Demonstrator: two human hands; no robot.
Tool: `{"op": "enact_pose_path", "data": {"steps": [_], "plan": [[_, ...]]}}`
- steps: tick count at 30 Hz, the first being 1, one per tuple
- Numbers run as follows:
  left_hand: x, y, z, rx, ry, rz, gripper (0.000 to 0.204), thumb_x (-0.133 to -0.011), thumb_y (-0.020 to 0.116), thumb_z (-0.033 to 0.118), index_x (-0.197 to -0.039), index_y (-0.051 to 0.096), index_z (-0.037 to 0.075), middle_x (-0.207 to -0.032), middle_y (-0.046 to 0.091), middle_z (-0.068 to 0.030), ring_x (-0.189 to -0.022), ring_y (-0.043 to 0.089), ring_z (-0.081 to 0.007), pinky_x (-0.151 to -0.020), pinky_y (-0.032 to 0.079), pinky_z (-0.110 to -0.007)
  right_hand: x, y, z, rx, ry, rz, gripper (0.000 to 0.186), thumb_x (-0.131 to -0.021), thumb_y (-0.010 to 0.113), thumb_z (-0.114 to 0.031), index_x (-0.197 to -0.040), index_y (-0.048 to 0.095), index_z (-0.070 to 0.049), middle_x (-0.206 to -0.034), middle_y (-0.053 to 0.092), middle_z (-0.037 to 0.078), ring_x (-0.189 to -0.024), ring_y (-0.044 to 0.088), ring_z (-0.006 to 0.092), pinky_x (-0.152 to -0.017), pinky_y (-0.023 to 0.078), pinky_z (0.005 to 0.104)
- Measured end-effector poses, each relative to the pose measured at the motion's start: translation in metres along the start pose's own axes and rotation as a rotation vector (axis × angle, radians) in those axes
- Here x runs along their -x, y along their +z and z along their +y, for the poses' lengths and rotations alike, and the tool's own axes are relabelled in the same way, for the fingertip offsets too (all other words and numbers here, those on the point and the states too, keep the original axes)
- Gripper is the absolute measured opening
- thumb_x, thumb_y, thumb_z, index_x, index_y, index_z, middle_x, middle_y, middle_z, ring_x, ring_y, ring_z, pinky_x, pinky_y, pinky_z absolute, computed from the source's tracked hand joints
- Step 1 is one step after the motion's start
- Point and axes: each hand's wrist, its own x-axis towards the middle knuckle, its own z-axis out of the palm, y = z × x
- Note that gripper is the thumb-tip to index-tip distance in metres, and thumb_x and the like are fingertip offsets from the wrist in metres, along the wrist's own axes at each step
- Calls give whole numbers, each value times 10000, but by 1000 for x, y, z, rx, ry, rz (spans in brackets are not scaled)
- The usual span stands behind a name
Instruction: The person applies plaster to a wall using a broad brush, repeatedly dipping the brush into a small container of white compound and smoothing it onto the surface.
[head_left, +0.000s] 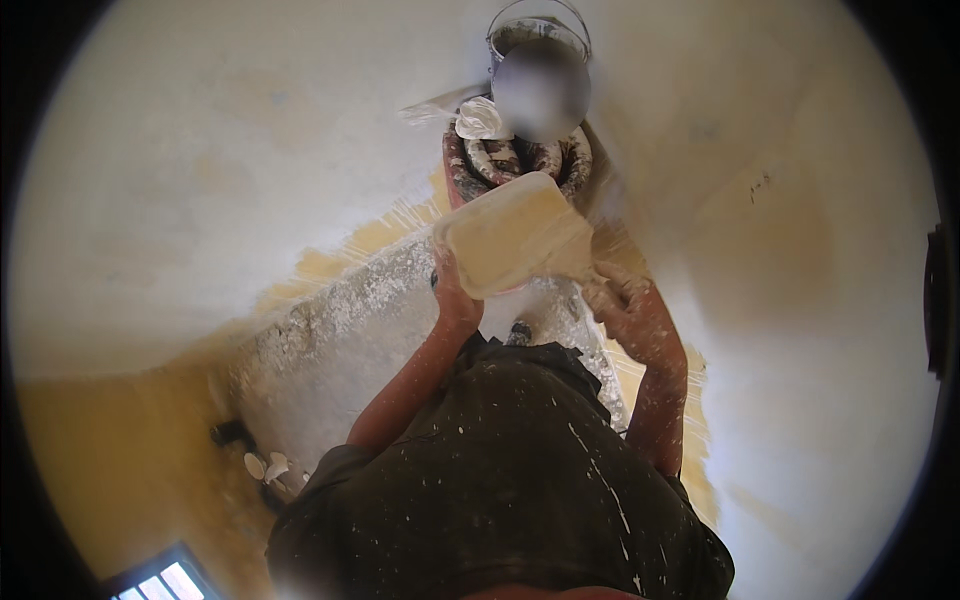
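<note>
Between my hands is a pale yellow, flat, rounded rectangular piece (515,235), held tilted in front of my body. It looks like a shallow plastic tub or board, smeared with whitish plaster. My left hand (456,300) grips its lower left edge, with the fingers mostly hidden behind it. At its lower right corner, my plaster-spattered right hand (632,315) has its fingers curled closed. Whether those fingers hold the corner or a small tool against it cannot be made out.
Just beyond lie thick plaster-crusted coils of hose (575,160), with a crumpled white plastic bag (481,118) on them. Behind stands a metal-handled bucket (497,42), partly covered by a blurred round patch. Plastered walls (200,180) border the spattered floor (350,350); pale objects (275,466) lie lower left.
</note>
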Motion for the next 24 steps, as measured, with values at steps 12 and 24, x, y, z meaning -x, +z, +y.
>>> {"op": "enact_pose_path", "data": {"steps": [12, 24], "plan": [[3, 15, -2, -369, 69, 2, 617, -998, 370, 430, -1448, 174, 56, -1421, 326, -155, -1308, 374, -281, -1050, 362, -418, -21, 24, 12, 261, 11, -45, 541, -848, 595, -202, -1308, 471, 54, -1144, 606, 278, -1041, 619, 307, -907, 453, 356], [0, 36, -19, 327, -218, -50, 473, -1035, 322, 300, -1449, 205, 102, -1395, 340, -94, -1281, 356, -192, -1058, 329, -348, -36, 46, 28, 166, -114, 123, 515, -859, 579, -164, -1289, 466, 94, -1094, 631, 271, -957, 648, 272, -826, 488, 343]]}}
